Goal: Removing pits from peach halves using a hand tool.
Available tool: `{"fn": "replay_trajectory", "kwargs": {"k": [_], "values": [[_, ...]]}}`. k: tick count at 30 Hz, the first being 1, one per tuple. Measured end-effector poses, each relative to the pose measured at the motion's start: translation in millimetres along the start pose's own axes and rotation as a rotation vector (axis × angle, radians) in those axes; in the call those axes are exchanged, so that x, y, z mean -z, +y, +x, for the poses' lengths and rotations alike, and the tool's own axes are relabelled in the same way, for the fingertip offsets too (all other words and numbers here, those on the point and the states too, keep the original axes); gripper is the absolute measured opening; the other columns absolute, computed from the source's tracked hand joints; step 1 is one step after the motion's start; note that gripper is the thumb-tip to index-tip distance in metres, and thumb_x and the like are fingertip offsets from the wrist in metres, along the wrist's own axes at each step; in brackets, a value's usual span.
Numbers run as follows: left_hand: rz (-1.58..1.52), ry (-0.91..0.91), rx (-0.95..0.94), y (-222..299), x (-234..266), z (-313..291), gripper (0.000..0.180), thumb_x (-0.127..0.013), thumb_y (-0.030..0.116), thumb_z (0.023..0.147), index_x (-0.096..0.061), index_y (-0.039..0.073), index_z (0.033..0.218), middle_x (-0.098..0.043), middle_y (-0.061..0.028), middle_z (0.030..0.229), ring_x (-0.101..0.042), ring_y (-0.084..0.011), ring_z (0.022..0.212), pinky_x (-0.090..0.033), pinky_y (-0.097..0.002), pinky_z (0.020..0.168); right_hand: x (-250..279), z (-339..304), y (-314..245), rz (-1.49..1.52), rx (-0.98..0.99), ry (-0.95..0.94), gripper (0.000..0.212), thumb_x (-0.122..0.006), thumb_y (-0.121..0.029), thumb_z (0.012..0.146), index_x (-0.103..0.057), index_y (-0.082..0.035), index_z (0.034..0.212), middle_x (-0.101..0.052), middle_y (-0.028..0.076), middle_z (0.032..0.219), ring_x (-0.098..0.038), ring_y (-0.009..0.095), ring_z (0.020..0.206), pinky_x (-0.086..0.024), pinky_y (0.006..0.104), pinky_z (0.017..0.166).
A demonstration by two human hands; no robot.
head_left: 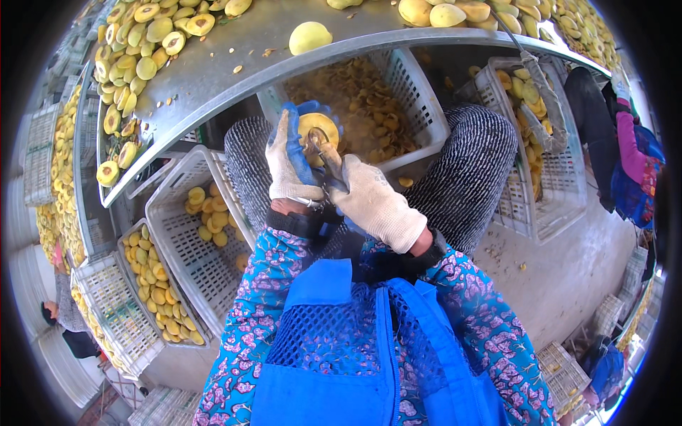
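My left hand (290,153), in a white knit glove with blue-coated fingers, is closed around a halved yellow peach (319,130), its cut face turned up. My right hand (379,202), in a white knit glove, grips a short metal pitting knife (331,157). The knife's tip meets the middle of the peach's cut face; whether the stone is still in there I cannot make out. Below and beyond my hands, between my knees, a white crate (419,106) holds many brownish-yellow peach scraps (355,92).
A metal table (241,42) bears halved peaches (145,67) and one round peach (310,37) near its edge. Left of my knees, a white crate (192,259) holds several peaches; a fuller crate (155,284) stands beside it. Another crate (508,202) stands right. Co-workers (636,163) sit nearby.
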State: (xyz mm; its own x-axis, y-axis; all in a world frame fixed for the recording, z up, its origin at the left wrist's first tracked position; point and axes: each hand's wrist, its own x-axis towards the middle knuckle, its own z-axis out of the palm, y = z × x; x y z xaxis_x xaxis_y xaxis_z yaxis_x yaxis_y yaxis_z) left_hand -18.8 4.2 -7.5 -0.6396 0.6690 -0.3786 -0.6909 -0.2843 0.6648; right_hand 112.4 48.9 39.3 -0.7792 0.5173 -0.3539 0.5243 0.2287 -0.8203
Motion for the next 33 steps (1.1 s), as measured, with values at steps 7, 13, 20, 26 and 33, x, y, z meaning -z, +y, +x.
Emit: {"fn": "replay_trajectory", "kwargs": {"k": [7,13,20,26,33], "values": [[-0.046,-0.034,-0.055,4.4,-9.4,2.1,0.039,-0.045,0.036,0.096,-0.056,-0.001,0.106,-0.062,-0.0151,0.098,-0.061,-0.0285,0.091,-0.05,-0.0407,0.085,2.9,2.9,7.8,0.13,-0.016,0.092,0.028,-0.058,-0.019,0.084,-0.051,0.004,0.096,-0.059,0.025,0.08,-0.059,0.037,0.078,-0.046,0.0428,0.07],[0.032,-0.102,-0.106,-0.7,-10.0,-8.8,0.038,-0.044,0.031,0.097,-0.054,-0.002,0.114,-0.06,-0.0128,0.109,-0.059,-0.0209,0.1,-0.05,-0.032,0.085,13.2,14.5,12.0,0.394,-0.061,0.155,0.035,-0.061,-0.027,0.083,-0.056,0.005,0.095,-0.062,0.025,0.085,-0.06,0.04,0.085,-0.047,0.0399,0.074],[0.32,-0.381,0.174,25.7,-4.3,-12.7,0.033,-0.044,0.025,0.098,-0.052,-0.002,0.116,-0.061,-0.0087,0.103,-0.058,-0.0157,0.093,-0.047,-0.0265,0.081,36.3,22.2,14.5,0.097,0.205,0.252,0.027,-0.064,-0.022,0.079,-0.055,0.001,0.09,-0.063,0.022,0.082,-0.064,0.035,0.082,-0.049,0.0387,0.069],[0.031,-0.209,0.309,9.3,-8.2,-7.7,0.046,-0.043,0.042,0.096,-0.055,0.0,0.112,-0.063,-0.0123,0.102,-0.063,-0.0232,0.09,-0.053,-0.035,0.079,46.0,25.0,11.3,0.586,0.042,0.336,0.014,-0.062,-0.013,0.084,-0.058,-0.003,0.094,-0.054,-0.001,0.066,-0.048,0.004,0.05,-0.04,0.0205,0.043],[0.783,-0.301,-0.313,-12.2,-3.2,-6.9,0.038,-0.047,0.033,0.096,-0.056,0.0,0.114,-0.062,-0.012,0.105,-0.061,-0.0216,0.093,-0.051,-0.0319,0.081,13.7,16.5,13.5,0.245,0.021,0.422,0.031,-0.062,-0.027,0.083,-0.055,0.0,0.098,-0.063,0.023,0.081,-0.062,0.04,0.08,-0.048,0.0436,0.07]]}}
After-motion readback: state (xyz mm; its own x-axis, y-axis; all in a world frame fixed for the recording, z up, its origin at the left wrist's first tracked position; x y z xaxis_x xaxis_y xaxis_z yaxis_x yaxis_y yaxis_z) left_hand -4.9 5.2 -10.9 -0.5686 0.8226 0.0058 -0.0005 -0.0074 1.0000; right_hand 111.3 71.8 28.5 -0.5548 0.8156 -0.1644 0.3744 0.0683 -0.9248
